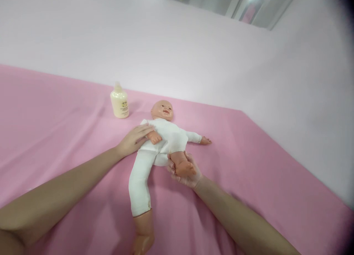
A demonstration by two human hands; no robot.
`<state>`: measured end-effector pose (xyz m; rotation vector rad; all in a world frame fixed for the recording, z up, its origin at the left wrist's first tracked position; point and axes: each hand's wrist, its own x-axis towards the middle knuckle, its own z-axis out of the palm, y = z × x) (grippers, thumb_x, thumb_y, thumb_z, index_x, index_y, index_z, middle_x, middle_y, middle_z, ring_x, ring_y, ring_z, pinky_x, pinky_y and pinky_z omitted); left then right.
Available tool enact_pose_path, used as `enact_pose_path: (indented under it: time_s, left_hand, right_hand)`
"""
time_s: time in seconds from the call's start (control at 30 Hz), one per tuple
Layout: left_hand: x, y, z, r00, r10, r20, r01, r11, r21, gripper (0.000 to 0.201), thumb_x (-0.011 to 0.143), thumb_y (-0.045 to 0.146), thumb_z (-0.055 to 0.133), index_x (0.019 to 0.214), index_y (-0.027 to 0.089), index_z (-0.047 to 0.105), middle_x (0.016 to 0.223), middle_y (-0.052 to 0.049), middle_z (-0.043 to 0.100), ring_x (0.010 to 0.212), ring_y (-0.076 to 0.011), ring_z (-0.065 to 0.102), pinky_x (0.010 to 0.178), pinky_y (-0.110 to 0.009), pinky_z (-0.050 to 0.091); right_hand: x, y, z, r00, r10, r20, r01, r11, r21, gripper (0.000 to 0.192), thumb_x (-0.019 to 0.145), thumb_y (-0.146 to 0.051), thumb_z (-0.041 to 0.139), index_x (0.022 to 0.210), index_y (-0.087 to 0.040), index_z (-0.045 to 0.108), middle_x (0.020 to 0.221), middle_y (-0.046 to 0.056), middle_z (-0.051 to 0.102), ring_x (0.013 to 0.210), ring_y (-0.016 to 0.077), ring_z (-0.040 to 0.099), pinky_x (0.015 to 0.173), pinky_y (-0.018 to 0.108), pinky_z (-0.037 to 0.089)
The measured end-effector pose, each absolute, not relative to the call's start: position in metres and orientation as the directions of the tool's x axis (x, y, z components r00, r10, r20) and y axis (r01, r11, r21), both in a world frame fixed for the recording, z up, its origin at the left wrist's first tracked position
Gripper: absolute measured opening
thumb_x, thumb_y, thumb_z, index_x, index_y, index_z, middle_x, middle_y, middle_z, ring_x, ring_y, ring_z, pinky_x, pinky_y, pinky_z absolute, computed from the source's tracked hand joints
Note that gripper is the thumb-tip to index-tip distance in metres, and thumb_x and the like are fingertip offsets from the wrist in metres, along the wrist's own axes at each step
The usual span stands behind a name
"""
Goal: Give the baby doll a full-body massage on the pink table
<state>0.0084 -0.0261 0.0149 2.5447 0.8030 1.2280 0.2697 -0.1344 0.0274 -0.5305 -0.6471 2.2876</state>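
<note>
Surface: pink sheet [249, 166] | doll [166, 137], bottle [120, 104] | backdrop: pale wall [193, 44]

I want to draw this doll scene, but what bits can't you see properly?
- Head view: the label on the bottle is too small to read.
- The doll has one foot partly cut off by the bottom edge.
- The right hand has its palm hidden under the doll's other foot.
- The left hand covers part of the doll's side.
</note>
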Motion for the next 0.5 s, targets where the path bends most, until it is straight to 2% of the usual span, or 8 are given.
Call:
enact_pose_path:
  time_s: [0.13, 0.5]
  left_hand:
    - [0.0085, -0.0262, 0.0146, 0.499, 0.554, 0.666, 0.384, -0.831, 0.404, 0.04, 0.099, 0.035, 0.045, 0.137, 0.024, 0.054, 0.14, -0.01, 0.058, 0.133, -0.0242, 0.051, 0.113, -0.047, 0.039]
    - [0.009, -0.0262, 0.0144, 0.494, 0.543, 0.679, 0.375, -0.838, 0.397, 0.041, 0.099, 0.034, 0.046, 0.138, 0.025, 0.053, 0.14, -0.01, 0.058, 0.133, -0.024, 0.051, 0.112, -0.046, 0.04]
  right_hand:
    - [0.2696, -0.1345, 0.0276, -0.676, 0.71, -0.198, -0.515, -0.647, -0.562, 0.054, 0.074, -0.057, 0.071, 0.105, -0.014, 0.06, 0.079, 0.002, 0.059, 0.064, 0.0096, 0.055, 0.053, 0.02, 0.044]
    - [0.2697, -0.1345, 0.0269, -0.678, 0.712, -0.183, -0.516, -0.638, -0.572, 0.053, 0.077, -0.058, 0.067, 0.104, -0.014, 0.059, 0.079, 0.002, 0.058, 0.064, 0.0094, 0.053, 0.05, 0.019, 0.042]
